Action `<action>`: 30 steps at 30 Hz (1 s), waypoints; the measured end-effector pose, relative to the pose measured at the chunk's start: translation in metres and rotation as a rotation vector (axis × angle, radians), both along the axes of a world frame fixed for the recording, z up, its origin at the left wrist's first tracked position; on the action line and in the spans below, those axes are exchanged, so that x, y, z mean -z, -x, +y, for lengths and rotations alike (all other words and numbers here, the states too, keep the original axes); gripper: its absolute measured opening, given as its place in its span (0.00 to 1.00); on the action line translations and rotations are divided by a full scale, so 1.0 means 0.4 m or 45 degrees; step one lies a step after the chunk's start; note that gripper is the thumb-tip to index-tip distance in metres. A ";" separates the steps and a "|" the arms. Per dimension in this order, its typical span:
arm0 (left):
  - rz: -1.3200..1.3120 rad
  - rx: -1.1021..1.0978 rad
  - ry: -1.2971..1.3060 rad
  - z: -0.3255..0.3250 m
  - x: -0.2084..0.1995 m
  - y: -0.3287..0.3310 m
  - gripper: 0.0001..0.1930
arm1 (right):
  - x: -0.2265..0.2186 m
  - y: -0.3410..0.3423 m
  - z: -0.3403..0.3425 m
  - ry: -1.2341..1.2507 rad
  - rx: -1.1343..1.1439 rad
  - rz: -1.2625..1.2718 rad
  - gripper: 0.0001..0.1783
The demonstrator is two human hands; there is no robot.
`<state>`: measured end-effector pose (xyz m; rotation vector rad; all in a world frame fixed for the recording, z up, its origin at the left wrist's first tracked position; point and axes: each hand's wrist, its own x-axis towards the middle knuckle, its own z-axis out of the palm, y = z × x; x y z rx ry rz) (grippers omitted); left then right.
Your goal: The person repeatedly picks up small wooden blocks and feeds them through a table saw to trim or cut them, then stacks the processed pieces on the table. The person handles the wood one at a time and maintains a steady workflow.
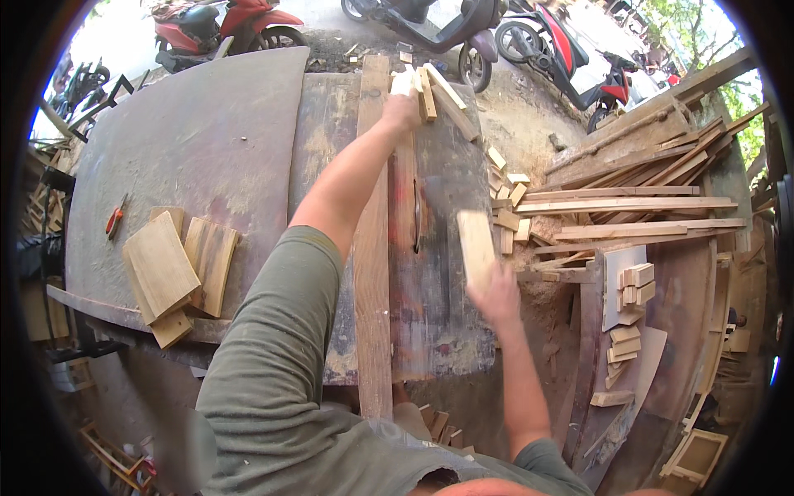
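My left arm reaches across to the far end of the worktable (339,124). There my left hand (402,109) is closed on a small pale wood block (404,81), beside several narrow wood offcuts (428,95). On the right, over the table's edge, my right hand (496,296) grips the lower end of a flat pale wooden board (475,246), slightly blurred by motion. Between my hands, a thin dark saw blade (417,217) stands up from a slot in the tabletop. A long brown plank (372,248) runs lengthwise along the table, left of the blade.
Several cut boards (161,269) lie stacked at the left, near an orange-handled tool (115,221). At the right are small offcuts (509,202), long wood strips (637,204) and stacked blocks (635,285). Parked motorbikes (571,62) stand beyond the table.
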<state>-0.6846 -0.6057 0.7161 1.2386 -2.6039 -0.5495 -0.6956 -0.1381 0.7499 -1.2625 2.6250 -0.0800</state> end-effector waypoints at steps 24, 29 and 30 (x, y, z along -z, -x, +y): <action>-0.242 0.507 0.063 1.035 -0.035 -0.718 0.57 | 0.093 -0.307 0.149 0.422 -0.828 -0.131 0.33; -0.475 0.523 0.099 1.009 -0.029 -0.649 0.56 | 0.101 -0.290 0.128 0.390 -0.862 -0.090 0.30; -0.499 0.531 0.070 1.007 -0.042 -0.640 0.55 | 0.107 -0.285 0.128 0.388 -0.869 -0.074 0.30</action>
